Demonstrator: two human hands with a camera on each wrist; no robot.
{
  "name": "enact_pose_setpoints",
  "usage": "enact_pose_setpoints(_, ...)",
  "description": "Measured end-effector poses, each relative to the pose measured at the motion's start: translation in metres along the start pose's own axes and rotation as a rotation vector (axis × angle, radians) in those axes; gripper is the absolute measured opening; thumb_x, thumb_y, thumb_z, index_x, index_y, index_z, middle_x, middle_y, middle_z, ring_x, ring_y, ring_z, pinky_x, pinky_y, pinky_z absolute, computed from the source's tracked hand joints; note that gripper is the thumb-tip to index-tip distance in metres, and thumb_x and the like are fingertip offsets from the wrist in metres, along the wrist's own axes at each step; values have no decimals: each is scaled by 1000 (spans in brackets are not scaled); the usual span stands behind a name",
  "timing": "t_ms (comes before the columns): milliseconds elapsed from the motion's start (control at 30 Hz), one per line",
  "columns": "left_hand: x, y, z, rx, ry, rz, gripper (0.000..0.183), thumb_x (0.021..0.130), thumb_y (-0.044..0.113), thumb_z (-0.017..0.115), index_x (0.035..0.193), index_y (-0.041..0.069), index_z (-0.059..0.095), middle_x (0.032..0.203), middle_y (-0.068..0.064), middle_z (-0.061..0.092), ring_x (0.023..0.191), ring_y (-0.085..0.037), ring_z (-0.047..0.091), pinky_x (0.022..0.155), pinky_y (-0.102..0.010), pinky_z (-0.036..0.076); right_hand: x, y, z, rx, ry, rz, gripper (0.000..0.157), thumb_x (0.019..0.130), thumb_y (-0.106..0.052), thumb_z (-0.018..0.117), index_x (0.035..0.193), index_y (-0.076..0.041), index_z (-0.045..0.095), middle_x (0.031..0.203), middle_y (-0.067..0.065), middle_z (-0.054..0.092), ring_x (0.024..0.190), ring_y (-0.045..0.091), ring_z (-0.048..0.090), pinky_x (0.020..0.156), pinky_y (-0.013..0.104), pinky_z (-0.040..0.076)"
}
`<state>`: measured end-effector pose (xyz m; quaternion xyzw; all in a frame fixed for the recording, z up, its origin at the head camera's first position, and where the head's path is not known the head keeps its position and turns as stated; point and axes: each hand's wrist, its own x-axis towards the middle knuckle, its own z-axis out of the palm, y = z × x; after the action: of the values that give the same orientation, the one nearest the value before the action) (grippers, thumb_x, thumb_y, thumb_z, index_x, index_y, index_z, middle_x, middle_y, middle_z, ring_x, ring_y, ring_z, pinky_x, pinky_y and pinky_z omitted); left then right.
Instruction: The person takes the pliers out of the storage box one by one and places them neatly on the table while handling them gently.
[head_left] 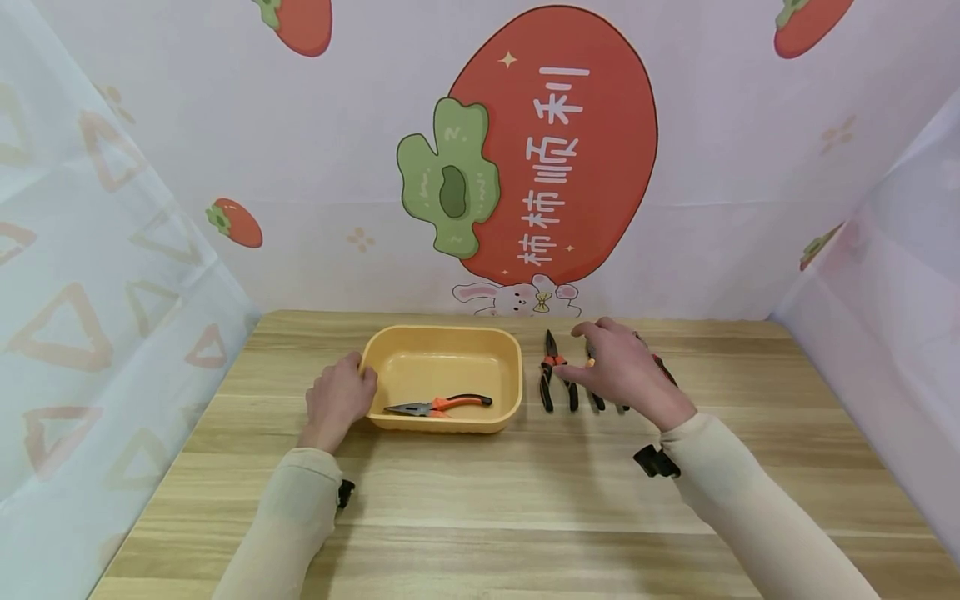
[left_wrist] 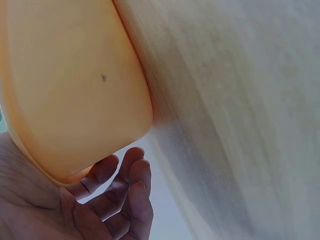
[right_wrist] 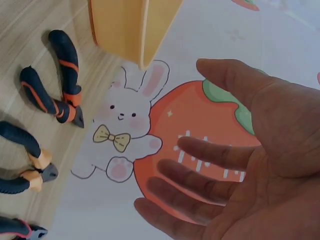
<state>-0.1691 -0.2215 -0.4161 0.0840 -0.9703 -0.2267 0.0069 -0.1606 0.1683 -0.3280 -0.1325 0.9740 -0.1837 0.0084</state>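
My left hand (head_left: pixel 337 396) holds the left end of a yellow plastic tray (head_left: pixel 420 342), its fingers bent around the rim. Inside the tray lies a pair of needle-nose pliers (head_left: pixel 422 409) with orange and black handles. My right hand (head_left: pixel 622 367) hovers over the tools right of the tray, thumb and fingers spread, holding nothing. Beside its thumb lies another pair of orange-and-black pliers (head_left: pixel 553 362). Partly hidden beneath the hand in the head view are pliers with yellow-orange and black grips (right_wrist: pixel 40 162) and a red-and-black handled tool (right_wrist: pixel 20 227).
A wooden table (head_left: pixel 495 508) carries everything. Behind it stands a white backdrop (head_left: pixel 315 167) printed with a big persimmon and a rabbit. White patterned sheets (head_left: pixel 97 333) close off the left and right sides.
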Motion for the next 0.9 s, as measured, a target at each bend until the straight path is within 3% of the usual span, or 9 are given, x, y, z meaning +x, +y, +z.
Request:
enact_pose_setpoints(500,1,-1,-1,2,1,-1,25,101,28,44,87,9,51,71,-12,53,66,-32,56,58,-46,40,17,-33,7,-7,-15,-95,68,85,-45,80,137,-6,59,125,16,60,109,32,57,89,48,51)
enact_pose_setpoints(667,1,-1,-1,-6,-7,-5,24,101,27,44,87,9,51,71,-11,53,65,-31,55,59,-45,40,21,-40,11,11,-19,-131,68,85,-43,81,137,-5,59,119,14,61,103,29,58,86,46,52)
enact_pose_setpoints(900,0,0,0,-7,-6,-1,24,101,27,44,86,9,50,70,-11,52,64,-30,55,58,-45,40,28,-52,15,22,-53,-131,67,85,-45,80,137,-7,58,132,15,59,120,34,54,97,51,48)
